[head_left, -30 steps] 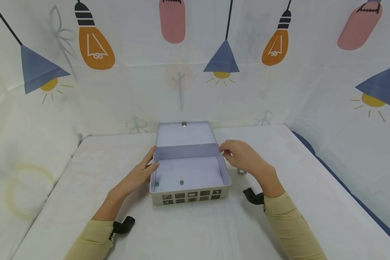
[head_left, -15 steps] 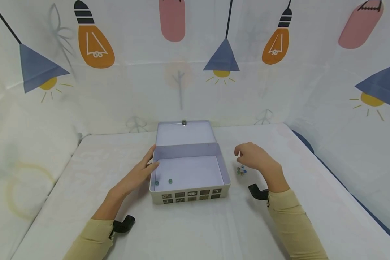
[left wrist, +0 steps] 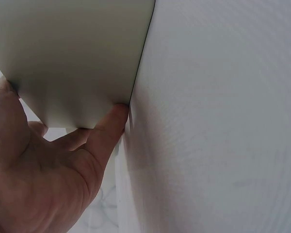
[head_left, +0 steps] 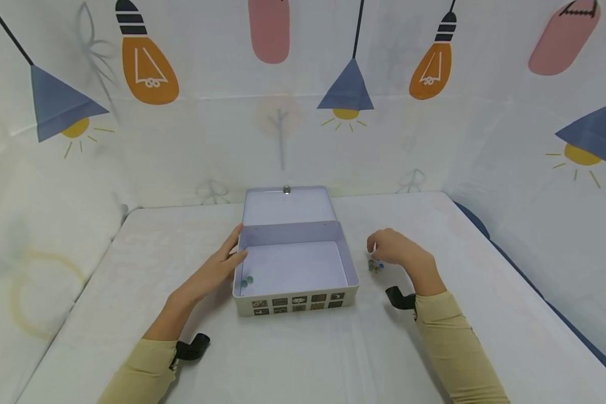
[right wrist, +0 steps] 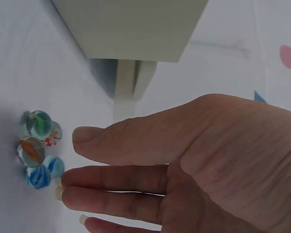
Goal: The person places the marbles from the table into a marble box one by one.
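Observation:
A pale tin box [head_left: 295, 306] with small dark pictures on its front stands in the middle of the table, its lid [head_left: 289, 206] tipped back. At its left wall my left hand [head_left: 214, 272] grips the box, thumb over the rim and fingers along the outside, as the left wrist view shows. Two greenish marbles [head_left: 249, 279] lie in the front left corner inside. Right of the box, my right hand [head_left: 396, 248] hovers beside a cluster of glass marbles [right wrist: 32, 151] in green, orange and blue. Its thumb and fingers are nearly straight, apart, with nothing between them.
A white cloth covers the table [head_left: 303, 359]. Behind it hangs a white curtain [head_left: 207, 146] printed with lamps and bulbs. Black wrist mounts [head_left: 193, 348] stick out from both sleeves.
My right hand has moved away from the box's right rim to the marble cluster. One marble inside the box has rolled left to the other one. My left hand stays put.

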Demonstrator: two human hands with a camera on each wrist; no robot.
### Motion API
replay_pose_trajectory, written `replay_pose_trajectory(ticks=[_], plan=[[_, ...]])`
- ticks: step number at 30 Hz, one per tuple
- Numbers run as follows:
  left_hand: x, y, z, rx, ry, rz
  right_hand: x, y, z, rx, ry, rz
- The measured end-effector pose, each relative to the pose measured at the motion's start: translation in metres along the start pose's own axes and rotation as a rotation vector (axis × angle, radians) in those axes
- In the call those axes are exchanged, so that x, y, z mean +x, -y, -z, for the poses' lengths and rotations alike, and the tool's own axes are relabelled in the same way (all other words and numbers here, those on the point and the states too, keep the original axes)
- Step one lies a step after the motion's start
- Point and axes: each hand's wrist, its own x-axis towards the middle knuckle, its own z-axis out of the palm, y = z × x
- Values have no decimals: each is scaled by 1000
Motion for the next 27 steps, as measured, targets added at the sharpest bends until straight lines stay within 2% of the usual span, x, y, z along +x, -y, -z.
replay_pose_trajectory(ticks=[6,27], plan=[[0,0,1,20,-3,1,4,-2,-5,7,38,-26],[-1,-1,0,3,-8,5,9,-9,-10,32,2,-17]])
